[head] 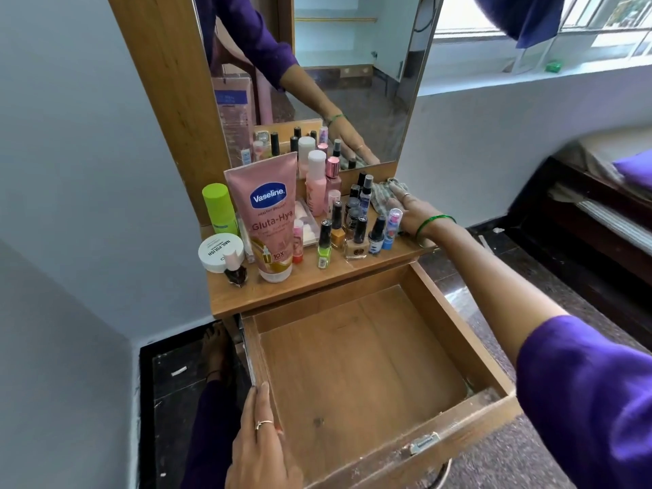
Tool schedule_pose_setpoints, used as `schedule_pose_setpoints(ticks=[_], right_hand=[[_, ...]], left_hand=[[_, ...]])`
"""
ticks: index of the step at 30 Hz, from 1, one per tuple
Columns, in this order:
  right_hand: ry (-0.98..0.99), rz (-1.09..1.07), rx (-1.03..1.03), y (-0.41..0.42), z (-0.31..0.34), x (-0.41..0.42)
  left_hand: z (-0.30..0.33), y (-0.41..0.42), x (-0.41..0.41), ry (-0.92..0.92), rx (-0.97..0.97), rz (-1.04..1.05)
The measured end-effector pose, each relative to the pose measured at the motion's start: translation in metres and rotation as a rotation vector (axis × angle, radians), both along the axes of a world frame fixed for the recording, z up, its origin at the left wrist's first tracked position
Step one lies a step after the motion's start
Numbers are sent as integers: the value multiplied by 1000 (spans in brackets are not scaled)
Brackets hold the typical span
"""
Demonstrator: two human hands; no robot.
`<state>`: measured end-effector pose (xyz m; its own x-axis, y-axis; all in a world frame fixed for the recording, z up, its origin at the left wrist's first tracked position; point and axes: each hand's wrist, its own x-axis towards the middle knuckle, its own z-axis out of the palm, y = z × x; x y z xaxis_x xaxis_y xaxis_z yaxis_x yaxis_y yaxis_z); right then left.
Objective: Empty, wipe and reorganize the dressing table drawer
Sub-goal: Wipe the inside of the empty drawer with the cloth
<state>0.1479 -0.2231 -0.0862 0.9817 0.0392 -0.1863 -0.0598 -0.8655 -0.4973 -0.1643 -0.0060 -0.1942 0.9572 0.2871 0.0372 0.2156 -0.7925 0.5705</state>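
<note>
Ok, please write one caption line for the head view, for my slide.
Empty open drawer; left hand rests on its side wall, right hand touches a cloth beside the cosmetics on the tabletop.

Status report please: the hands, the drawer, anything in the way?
Hands: left hand rests on the drawer left wall; right hand flat on the cloth. Drawer open, empty. Bottles crowd the table top beside the cloth.

Bright, even daylight from the window (550, 33) at upper right; wide-angle bending at edges, slight softness.
</note>
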Motion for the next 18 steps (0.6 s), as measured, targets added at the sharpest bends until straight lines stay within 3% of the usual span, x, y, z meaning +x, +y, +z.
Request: schedule_pose_setpoints(ticks=[10,18], right_hand=[[77,38,53,3,8,0],[124,55,141,2,14,-2]], left_hand=[[-7,1,1,-86,36,-2],[-7,0,0,-30,17,21]])
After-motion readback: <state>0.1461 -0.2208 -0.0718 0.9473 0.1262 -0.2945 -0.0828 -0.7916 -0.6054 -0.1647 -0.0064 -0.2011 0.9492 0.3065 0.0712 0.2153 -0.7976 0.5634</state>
